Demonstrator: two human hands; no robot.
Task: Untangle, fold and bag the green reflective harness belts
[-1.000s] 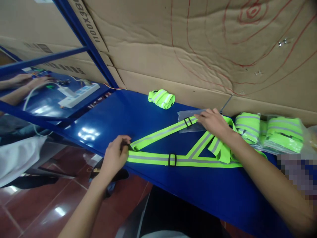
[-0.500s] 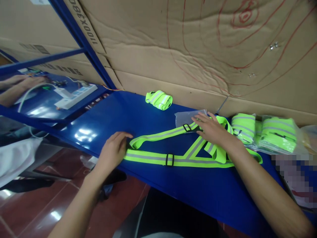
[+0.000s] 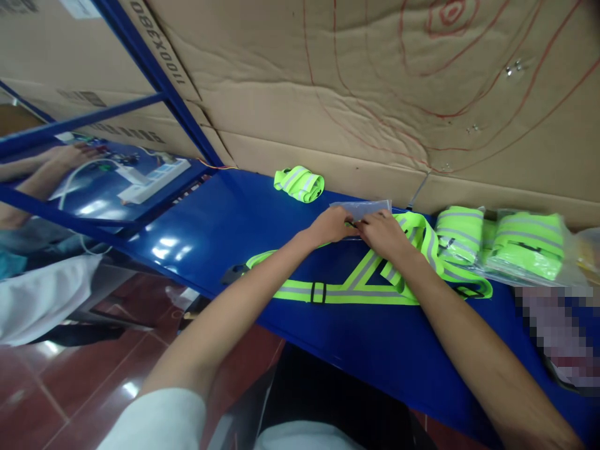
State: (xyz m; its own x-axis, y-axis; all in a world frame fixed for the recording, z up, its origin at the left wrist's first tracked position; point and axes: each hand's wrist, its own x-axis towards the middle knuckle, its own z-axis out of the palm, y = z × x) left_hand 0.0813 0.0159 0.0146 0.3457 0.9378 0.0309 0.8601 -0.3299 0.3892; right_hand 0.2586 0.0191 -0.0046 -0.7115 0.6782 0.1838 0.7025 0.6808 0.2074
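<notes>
A yellow-green reflective strap harness (image 3: 365, 294) with a grey stripe lies spread on the blue table. My left hand (image 3: 332, 225) and my right hand (image 3: 382, 234) are side by side at its upper strap, fingertips almost meeting. Both hands are closed in pinches around a black buckle (image 3: 351, 224), which is mostly covered by my fingers. Just behind them lies a clear plastic bag (image 3: 368, 207). On the lower strap, a second black buckle (image 3: 319, 292) lies untouched. My left forearm crosses over the harness's left loop.
A rolled reflective strap bundle (image 3: 300, 184) rests near the cardboard wall (image 3: 281, 106). Bagged bundles (image 3: 529, 244) stand at the right. Behind the blue frame (image 3: 164, 94) at left, another person's hands (image 3: 70, 156) work near a white power strip (image 3: 154, 181).
My left hand has moved from the harness's left end, right and up to the buckle on the upper strap. My right hand has shifted slightly left, and its spread fingers have closed.
</notes>
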